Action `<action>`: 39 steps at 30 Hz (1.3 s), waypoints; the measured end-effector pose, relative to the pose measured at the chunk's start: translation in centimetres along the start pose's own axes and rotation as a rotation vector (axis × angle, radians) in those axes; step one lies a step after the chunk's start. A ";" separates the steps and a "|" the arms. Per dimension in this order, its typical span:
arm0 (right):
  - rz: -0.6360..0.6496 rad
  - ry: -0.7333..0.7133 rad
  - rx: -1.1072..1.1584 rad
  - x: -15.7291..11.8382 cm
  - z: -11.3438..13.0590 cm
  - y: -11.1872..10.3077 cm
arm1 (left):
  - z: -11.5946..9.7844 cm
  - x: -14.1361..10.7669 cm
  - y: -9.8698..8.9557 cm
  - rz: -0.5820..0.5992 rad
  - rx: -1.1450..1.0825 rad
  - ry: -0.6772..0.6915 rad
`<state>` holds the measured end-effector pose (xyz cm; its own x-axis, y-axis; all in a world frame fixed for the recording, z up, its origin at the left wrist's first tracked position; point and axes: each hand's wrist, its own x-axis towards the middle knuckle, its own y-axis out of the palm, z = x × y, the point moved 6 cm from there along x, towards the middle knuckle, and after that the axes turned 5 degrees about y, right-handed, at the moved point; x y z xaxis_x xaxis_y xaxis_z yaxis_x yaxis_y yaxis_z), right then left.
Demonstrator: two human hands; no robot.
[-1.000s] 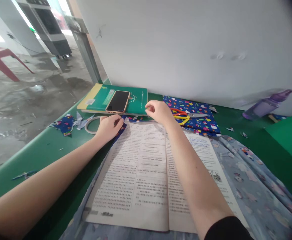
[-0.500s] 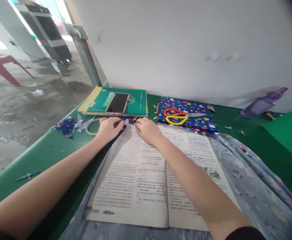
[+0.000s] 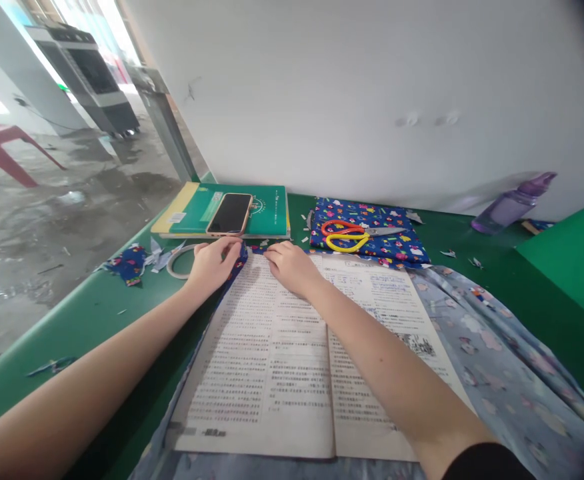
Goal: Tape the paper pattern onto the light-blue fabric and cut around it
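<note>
An open book [image 3: 292, 373] of printed pages lies on a patterned cloth [image 3: 477, 327], whose pale grey-blue reverse shows around it. The cloth's dark blue printed side is folded over along the book's top edge and upper left corner. At that corner my left hand [image 3: 216, 263] is closed, its fingertips pinching the folded cloth edge. My right hand [image 3: 292, 267] lies on the top of the left page, its fingers bent together at the folded cloth strip; the fingertips are partly hidden. A roll of tape [image 3: 176, 262] lies just behind my left hand.
Scissors [image 3: 352, 237] with one red and one yellow handle rest on a folded blue patterned piece [image 3: 397, 252]. A phone [image 3: 231, 215] lies on green books [image 3: 275, 207]. A purple spray bottle [image 3: 507, 210] stands by the wall. Scraps [image 3: 131, 261] and a pen-like object [image 3: 52, 367] lie left.
My left hand has moved slightly left and down, drawing apart from my right hand. More of the blue folded corner shows between them. The view has shifted slightly.
</note>
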<state>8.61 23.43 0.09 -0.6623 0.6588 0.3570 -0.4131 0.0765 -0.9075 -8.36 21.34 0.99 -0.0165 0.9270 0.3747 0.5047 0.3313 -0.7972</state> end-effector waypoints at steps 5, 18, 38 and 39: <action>-0.012 -0.022 0.020 -0.2 0.0 -0.1 | -0.9 -1.3 -1.1 -0.069 0.082 0.140; -0.002 -0.007 0.037 -0.2 0.0 0.0 | -2.0 -3.7 4.3 0.257 0.393 0.194; -0.004 -0.007 0.016 -0.2 -0.1 0.2 | -2.5 -3.6 4.5 0.331 0.418 0.251; -0.003 -0.008 0.017 -0.2 -0.1 0.2 | -2.5 -3.6 4.4 0.330 0.418 0.253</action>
<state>8.75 23.38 -0.20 -0.6655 0.6528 0.3619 -0.4262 0.0657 -0.9023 -3.87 19.00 -2.70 0.3161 0.9391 0.1350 0.0637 0.1210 -0.9906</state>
